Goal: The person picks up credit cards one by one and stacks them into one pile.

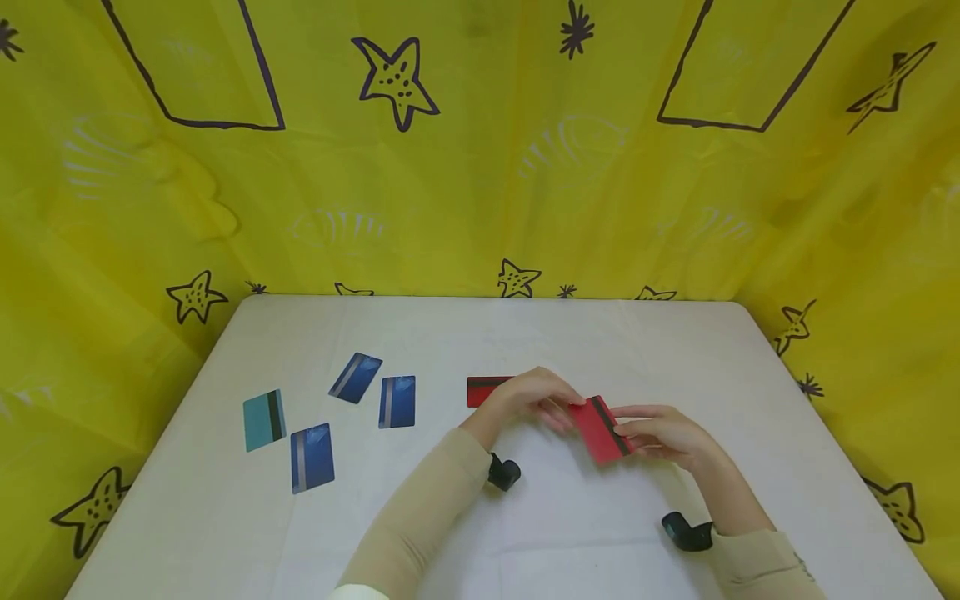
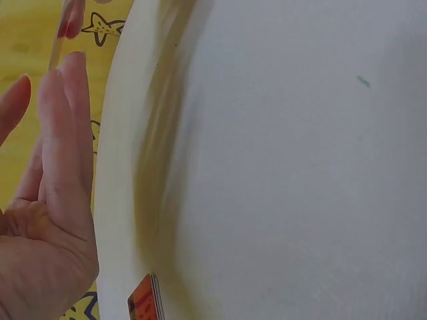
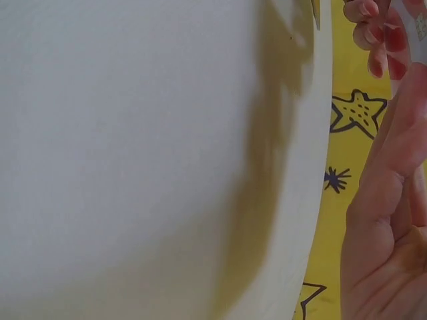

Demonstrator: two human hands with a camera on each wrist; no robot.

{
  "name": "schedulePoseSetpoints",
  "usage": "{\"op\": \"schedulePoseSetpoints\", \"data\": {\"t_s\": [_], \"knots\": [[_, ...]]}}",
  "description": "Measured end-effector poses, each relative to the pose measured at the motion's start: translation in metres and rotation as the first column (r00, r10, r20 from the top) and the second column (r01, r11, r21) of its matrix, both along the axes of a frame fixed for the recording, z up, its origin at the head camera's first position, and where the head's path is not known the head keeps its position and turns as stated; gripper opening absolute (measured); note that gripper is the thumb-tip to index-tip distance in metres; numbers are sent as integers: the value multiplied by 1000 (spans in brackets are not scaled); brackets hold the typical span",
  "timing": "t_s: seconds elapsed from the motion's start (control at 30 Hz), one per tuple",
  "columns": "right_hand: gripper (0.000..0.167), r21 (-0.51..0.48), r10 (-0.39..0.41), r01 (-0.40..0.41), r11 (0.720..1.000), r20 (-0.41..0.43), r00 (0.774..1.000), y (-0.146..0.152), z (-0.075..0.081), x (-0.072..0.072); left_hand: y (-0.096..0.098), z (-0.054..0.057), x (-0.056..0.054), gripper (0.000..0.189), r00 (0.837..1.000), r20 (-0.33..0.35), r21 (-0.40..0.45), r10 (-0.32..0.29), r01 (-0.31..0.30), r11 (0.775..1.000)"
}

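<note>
A red magnetic-stripe card [image 1: 602, 430] is held tilted above the white table, between my two hands. My left hand [image 1: 536, 392] pinches its upper left corner with the fingertips. At the card's right edge, my right hand [image 1: 663, 433] grips it between fingers and thumb. The left wrist view shows the card almost edge-on at the upper left, near the left hand [image 2: 57, 180]. Under the left hand lies another red card [image 1: 483, 392], partly hidden by the wrist; in the left wrist view, layered edges [image 2: 157, 297] show there.
On the left of the white table [image 1: 570, 550] lie a teal card [image 1: 260, 421] and several blue cards [image 1: 312, 457], all striped and spread apart. A yellow patterned curtain [image 1: 480, 192] stands behind the table and along both sides. Black wrist devices [image 1: 686, 533] sit below both hands.
</note>
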State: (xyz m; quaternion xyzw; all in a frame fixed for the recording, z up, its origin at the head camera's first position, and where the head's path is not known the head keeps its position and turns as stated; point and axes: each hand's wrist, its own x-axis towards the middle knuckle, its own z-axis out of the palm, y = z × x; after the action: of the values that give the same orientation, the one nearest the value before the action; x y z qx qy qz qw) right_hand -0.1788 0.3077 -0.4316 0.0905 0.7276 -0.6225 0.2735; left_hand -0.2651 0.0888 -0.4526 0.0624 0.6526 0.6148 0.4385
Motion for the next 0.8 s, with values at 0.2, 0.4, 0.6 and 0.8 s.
{"op": "schedulePoseSetpoints", "data": {"t_s": [0.2,0.4,0.6,0.8], "knots": [[28,4,43,-43,999,5,999,-6,-2,-1,-8,-1,-3,13,997,-9,-31,-71,70,997],[34,1,67,-67,998,14,998,-9,-4,-1,-14,-1,-3,14,993,1,-40,-120,120,992],[36,-24,82,-81,996,34,996,-10,-6,-2,-17,-3,-2,14,992,28,-34,-125,126,991],[33,-36,79,-78,996,24,997,-12,-5,-4,-18,-5,-1,14,996,25,-31,-84,84,996]]}}
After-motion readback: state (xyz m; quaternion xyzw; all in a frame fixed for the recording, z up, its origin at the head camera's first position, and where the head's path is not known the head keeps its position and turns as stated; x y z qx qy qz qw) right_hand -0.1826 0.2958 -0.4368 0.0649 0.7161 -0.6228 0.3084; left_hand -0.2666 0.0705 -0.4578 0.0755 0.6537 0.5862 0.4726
